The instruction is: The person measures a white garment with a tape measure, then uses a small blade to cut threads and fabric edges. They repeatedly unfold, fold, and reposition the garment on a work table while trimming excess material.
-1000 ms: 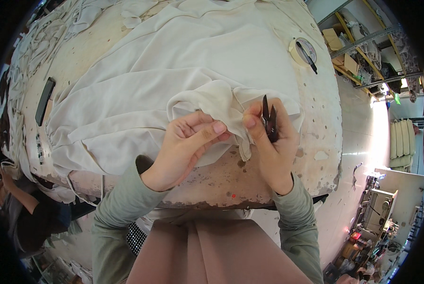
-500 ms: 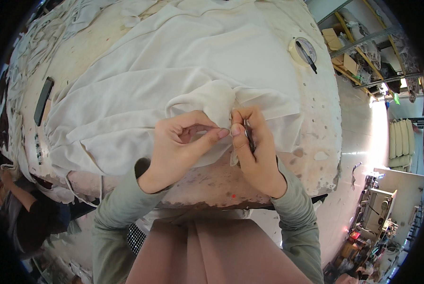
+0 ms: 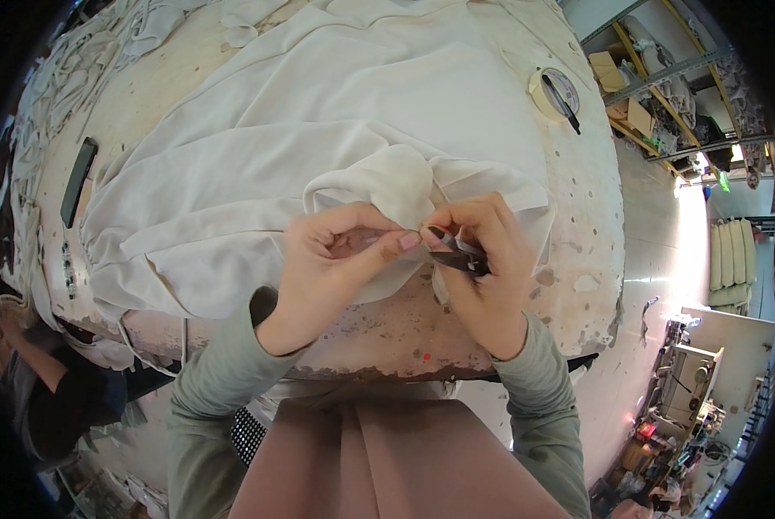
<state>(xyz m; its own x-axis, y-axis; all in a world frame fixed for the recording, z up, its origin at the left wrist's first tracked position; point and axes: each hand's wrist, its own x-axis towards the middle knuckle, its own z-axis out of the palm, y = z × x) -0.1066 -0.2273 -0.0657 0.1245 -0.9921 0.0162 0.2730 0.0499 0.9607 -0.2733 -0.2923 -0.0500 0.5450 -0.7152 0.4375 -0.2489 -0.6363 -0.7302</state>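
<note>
A large cream-white cloth point(image 3: 387, 86) lies in loose folds on the worn table point(image 3: 577, 259), bunched where my hands work. My left hand point(image 3: 335, 264) pinches a small bit of this cloth between thumb and forefinger. Beside it, my right hand point(image 3: 487, 268) grips small dark thread snips point(image 3: 461, 258), their blades pointing left, its thumb and forefinger close to my left fingertips. Exactly what lies between the fingertips is too small to make out.
A tape roll point(image 3: 545, 93) with a black pen point(image 3: 566, 112), a black phone point(image 3: 79, 182) and crumpled fabric point(image 3: 46, 112) are on the table. At left, a co-worker in dark clothing point(image 3: 54, 415) is at the table's edge. Shelving point(image 3: 672, 78) stands at right.
My right hand has moved left to meet my left, and the snips have turned from upright to pointing left. My left hand shifted slightly leftward.
</note>
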